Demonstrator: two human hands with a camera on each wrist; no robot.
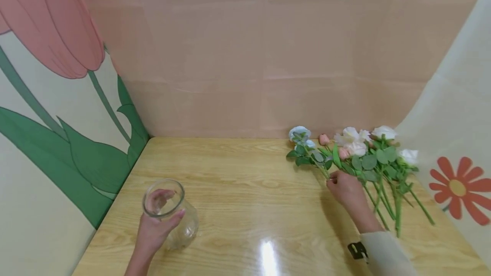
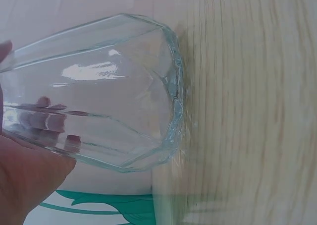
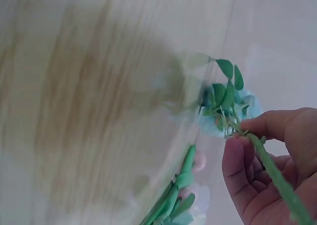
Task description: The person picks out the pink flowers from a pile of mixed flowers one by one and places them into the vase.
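Observation:
My left hand holds a clear glass vase by its upper part, thumb on the near side and fingers round the far side. In the left wrist view the vase shows flat facets and a thick base close to the wood. Over on the right, my right hand pinches the green stem of a light-blue artificial flower between thumb and fingertips. The right wrist view shows that stem running back past the palm, with leaves and the blue bloom beyond the fingers.
Beside my right hand lies a bunch of artificial flowers, white and pink, stems toward me. The wooden table meets a pinkish cloth wall at the back. Printed cloths hang at both sides. A black device sits at my right cuff.

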